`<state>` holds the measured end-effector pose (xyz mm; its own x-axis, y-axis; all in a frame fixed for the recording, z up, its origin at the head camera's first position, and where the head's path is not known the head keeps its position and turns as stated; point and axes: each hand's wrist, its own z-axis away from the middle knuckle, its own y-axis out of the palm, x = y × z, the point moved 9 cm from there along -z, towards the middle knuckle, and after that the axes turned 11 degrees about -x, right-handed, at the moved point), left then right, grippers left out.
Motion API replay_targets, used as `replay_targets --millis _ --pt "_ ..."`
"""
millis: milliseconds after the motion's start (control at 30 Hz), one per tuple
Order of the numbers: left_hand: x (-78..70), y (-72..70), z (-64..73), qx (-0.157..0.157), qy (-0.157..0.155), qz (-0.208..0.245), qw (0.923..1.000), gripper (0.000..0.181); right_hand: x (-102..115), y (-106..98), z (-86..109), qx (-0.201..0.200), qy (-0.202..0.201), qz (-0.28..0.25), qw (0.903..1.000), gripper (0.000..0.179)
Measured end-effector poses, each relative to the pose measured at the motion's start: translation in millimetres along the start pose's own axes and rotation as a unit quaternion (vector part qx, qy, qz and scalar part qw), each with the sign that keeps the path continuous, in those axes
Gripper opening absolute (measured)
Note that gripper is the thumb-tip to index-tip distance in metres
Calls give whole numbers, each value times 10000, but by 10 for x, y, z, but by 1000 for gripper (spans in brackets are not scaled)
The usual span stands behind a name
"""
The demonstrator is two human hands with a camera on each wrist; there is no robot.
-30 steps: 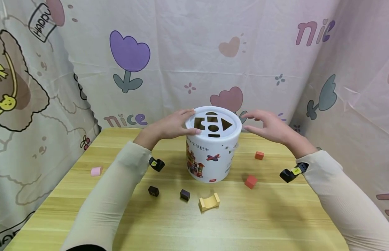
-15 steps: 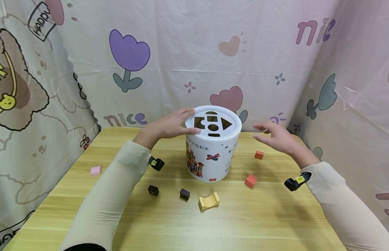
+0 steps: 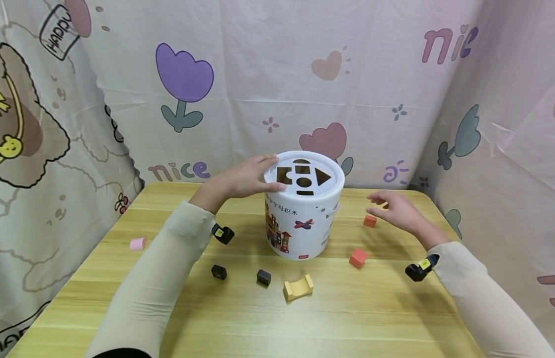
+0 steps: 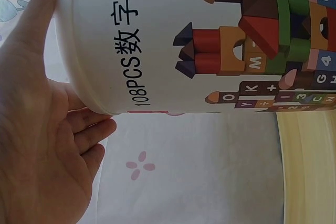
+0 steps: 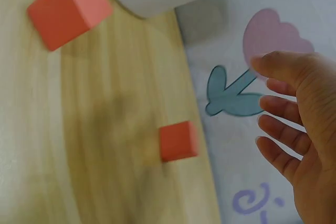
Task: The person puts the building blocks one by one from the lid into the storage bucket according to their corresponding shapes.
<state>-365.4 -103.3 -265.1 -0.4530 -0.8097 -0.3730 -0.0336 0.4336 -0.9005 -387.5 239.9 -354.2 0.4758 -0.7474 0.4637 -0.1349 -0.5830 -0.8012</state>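
A white toy-block bucket [image 3: 304, 241] stands upright on the table, its white lid [image 3: 322, 191] cut with shaped holes. My left hand [image 3: 241, 180] holds the lid's left rim, thumb toward the front and fingers round the far side; the left wrist view shows this hand [image 4: 47, 129] against the printed bucket wall [image 4: 100, 3]. Right of the bucket, my right hand [image 3: 400, 214] hovers with loosely bent fingers and nothing in them. A small red block [image 3: 369, 222] lies just below its fingertips, also in the right wrist view. Nearer the front is another red block [image 3: 357, 258].
Before the bucket lie a yellow block with a curved hollow [image 3: 298, 288] and two dark blocks, one [image 3: 264, 277] close to it and one [image 3: 219, 272] farther left. A pink cylinder [image 3: 137, 243] lies at the table's left. A printed curtain [image 3: 259, 74] hangs behind.
My right hand has moved away from the lid's right side, going right and down toward the small red block. The left hand and the bucket have stayed in place.
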Motion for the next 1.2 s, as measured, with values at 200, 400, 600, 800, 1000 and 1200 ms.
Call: replay_targets --millis 200,400,600,800,1000,1200 --pt "9 7 -6 0 15 5 10000 106 -153 104 43 57 102 28 9999 41" --pt "13 12 -11 1 27 36 10000 105 -263 193 63 18 101 153 9998 37" --pt "10 15 -6 -6 11 22 10000 104 -377 288 68 -12 154 211 9997 37" --pt "1 29 -6 29 -7 -25 10000 105 -448 384 87 156 427 157 9988 43" --pt "8 38 -16 24 -36 -44 10000 105 -462 454 86 251 451 251 9984 28" --pt "18 27 -1 22 -58 -22 10000 104 -407 457 64 231 333 323 9987 17"
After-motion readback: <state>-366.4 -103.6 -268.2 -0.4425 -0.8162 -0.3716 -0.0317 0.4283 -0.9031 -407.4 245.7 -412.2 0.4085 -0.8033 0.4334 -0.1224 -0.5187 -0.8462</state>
